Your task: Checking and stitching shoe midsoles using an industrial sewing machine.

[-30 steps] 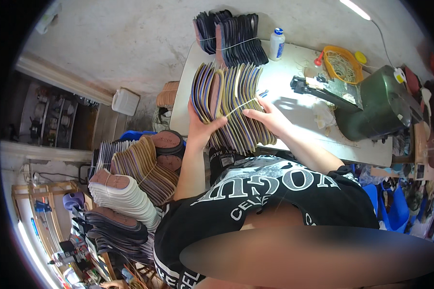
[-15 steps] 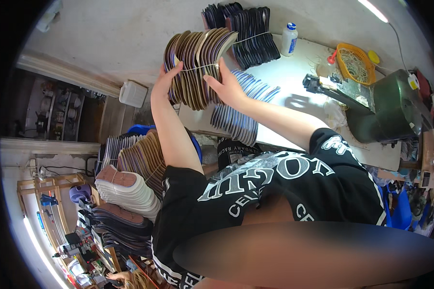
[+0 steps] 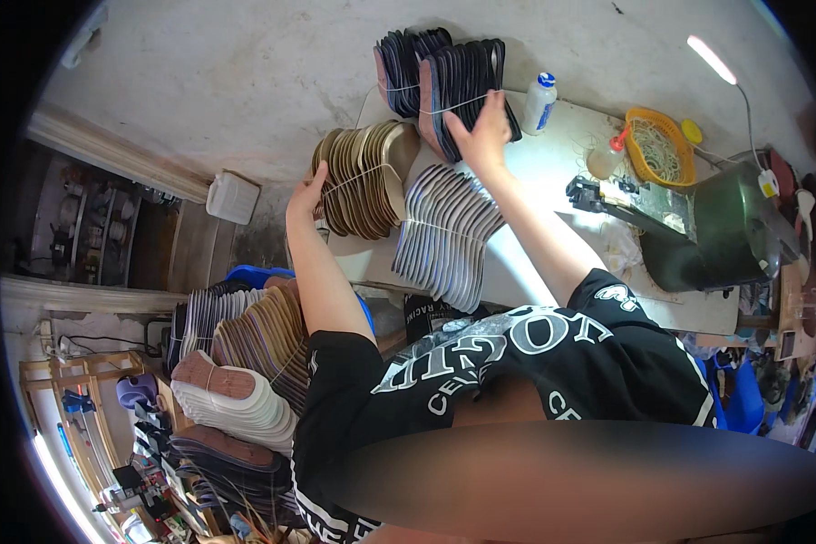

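Observation:
A bundle of tan shoe insoles (image 3: pixel 358 186), tied round with a thin band, stands on the white table at its left end. My left hand (image 3: pixel 307 195) is closed on the bundle's left end, its fingers partly hidden. Behind and to the right is a tied bundle of black insoles (image 3: pixel 462 77). My right hand (image 3: pixel 482 136) lies against its front right side, thumb and fingers apart. Between my arms, a row of pale blue-grey insoles (image 3: pixel 449 236) stretches to the table's near edge. Another black insole bundle (image 3: pixel 399 77) is at the back left.
A white bottle with a blue cap (image 3: pixel 540 104) stands near the wall. To the right are a yellow basket of bands (image 3: pixel 639 163), a red-topped bottle (image 3: pixel 606 161) and a dark green machine (image 3: pixel 730 218). White insoles (image 3: pixel 236 412) are stacked low left, near a white jug (image 3: pixel 232 198).
The tan bundle, raised between both hands before, is now down on the table. My right hand has left it and moved right and back to the black bundle.

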Demonstrator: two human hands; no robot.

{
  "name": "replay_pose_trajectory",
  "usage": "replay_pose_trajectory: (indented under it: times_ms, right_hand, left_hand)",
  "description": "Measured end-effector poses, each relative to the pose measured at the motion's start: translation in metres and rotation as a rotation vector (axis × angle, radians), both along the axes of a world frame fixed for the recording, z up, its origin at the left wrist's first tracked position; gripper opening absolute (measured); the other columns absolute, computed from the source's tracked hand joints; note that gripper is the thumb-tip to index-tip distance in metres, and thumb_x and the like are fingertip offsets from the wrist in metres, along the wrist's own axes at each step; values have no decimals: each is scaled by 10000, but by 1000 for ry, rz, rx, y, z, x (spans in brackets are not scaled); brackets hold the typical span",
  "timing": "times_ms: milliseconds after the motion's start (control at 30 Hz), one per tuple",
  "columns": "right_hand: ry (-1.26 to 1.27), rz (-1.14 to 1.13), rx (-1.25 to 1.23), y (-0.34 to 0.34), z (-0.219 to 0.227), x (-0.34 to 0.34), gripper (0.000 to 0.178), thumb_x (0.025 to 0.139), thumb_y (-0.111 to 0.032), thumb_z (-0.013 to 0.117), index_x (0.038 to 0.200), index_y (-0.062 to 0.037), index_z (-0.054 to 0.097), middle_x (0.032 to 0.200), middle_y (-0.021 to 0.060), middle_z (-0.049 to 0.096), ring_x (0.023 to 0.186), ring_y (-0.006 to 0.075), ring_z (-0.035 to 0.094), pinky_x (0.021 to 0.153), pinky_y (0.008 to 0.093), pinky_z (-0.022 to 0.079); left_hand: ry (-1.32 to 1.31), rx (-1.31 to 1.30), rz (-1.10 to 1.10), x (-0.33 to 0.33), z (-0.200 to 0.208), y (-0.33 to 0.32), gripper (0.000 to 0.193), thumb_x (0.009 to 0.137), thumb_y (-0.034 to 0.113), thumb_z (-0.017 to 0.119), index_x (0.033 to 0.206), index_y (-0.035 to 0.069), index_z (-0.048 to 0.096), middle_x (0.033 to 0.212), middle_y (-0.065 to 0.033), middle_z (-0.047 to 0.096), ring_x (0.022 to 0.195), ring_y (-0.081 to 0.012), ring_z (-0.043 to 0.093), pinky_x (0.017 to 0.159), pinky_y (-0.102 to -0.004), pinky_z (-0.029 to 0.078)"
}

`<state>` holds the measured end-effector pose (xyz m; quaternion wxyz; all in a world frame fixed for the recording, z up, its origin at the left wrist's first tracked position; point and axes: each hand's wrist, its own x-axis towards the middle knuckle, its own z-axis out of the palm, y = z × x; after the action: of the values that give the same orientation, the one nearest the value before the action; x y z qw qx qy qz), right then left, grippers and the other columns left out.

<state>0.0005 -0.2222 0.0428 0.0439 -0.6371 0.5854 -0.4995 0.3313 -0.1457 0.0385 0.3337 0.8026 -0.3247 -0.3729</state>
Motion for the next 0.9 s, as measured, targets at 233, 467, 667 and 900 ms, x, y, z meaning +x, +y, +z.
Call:
replay_pose_trajectory:
  times_ms: [233, 467, 667, 900]
  right_hand:
    - [-68, -80, 472, -28, 5, -19, 1032, 705, -615, 659, 1391, 49, 266, 1389, 258, 352, 1310, 388, 285, 1051, 523, 183]
    - [-81, -143, 555, -35, 6, -14, 805, 688, -631, 655, 1160, 10, 534, 1164, 202, 565, 1153, 355, 491, 985, 506, 268]
    - [-27, -32, 279, 8, 46, -4, 747, 691, -553, 688, 1173, -6, 525, 1104, 181, 609, 1097, 375, 535, 972, 495, 269]
    - [351, 297, 140, 93, 176, -51, 637, 754, -498, 659, 1061, 39, 509, 920, 192, 641, 948, 370, 600, 849, 470, 395]
  left_hand:
    - [-314, -490, -206, -104, 47, -44, 800, 762, 451, 698, 1251, -126, 438, 1211, -289, 538, 1075, -328, 568, 870, -390, 455]
    - [-163, -133, -483, -179, 2, -93, 988, 705, 486, 736, 1339, -142, 311, 1342, -302, 417, 1239, -377, 449, 1004, -358, 387]
    - [69, -460, -492, -169, 16, -71, 560, 786, 221, 739, 1248, 0, 512, 1162, -128, 610, 1079, -209, 550, 944, -328, 406]
    - [-34, -625, -465, -163, 146, 44, 536, 835, 367, 657, 1131, -68, 555, 1023, -195, 653, 940, -262, 638, 847, -354, 467]
